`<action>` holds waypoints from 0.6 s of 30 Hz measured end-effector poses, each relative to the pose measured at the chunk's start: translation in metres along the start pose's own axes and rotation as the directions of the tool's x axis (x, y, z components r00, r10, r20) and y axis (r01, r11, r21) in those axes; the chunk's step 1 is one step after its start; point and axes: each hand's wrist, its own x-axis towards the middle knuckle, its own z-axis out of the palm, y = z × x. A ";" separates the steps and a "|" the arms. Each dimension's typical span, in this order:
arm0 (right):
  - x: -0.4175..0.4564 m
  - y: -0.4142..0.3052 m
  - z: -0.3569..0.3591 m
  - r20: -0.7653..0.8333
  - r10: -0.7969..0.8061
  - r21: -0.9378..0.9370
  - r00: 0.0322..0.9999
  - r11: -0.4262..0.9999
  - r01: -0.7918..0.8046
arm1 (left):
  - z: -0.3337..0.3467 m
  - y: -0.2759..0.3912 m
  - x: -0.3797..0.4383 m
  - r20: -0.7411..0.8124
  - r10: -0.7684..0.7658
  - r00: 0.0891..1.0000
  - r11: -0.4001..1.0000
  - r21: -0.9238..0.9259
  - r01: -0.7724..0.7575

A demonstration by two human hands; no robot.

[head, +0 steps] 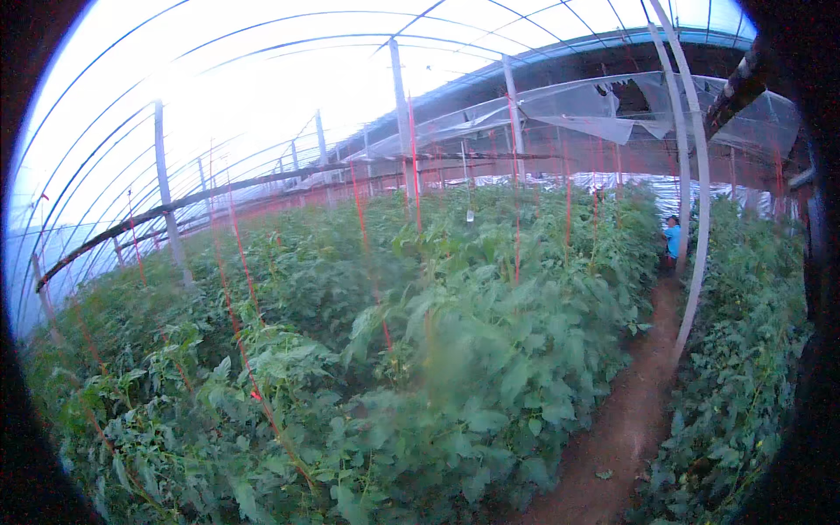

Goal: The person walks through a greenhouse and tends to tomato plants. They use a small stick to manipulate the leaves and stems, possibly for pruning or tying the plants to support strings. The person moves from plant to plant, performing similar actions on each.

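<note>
Both my left hand and my right hand are out of view. Before me spreads a dense bed of leafy green plants [525, 367] that look like tomato plants. Red strings [234, 321] run up from the stems toward the roof; several of them show across the bed. One string near the front left has a bright red knot or clip [255, 395] on it. To the right of the bed a bare dirt path [623, 420] leads away from me. Parts of the nearer foliage are blurred.
More plants [735, 394] line the path's right side. Pale posts [695, 197] lean beside the path. Farther along it is a person in a blue top [672, 239]. A dark horizontal pole [216, 190] crosses above the bed. Torn plastic sheeting [558, 105] hangs at the back.
</note>
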 end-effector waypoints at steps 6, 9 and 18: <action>0.006 0.044 -0.026 -0.031 0.003 -0.035 0.999 0.999 -0.004 | -0.006 0.031 0.005 -0.047 -0.071 0.996 0.997 -0.019 0.070; 0.003 0.057 -0.029 -0.049 -0.001 -0.053 0.999 0.999 -0.002 | -0.013 0.036 -0.001 -0.063 -0.102 0.993 0.994 -0.032 0.101; -0.015 0.101 -0.023 -0.065 -0.005 -0.098 0.998 0.995 -0.002 | -0.016 0.018 -0.017 -0.127 -0.205 0.971 0.977 -0.092 0.194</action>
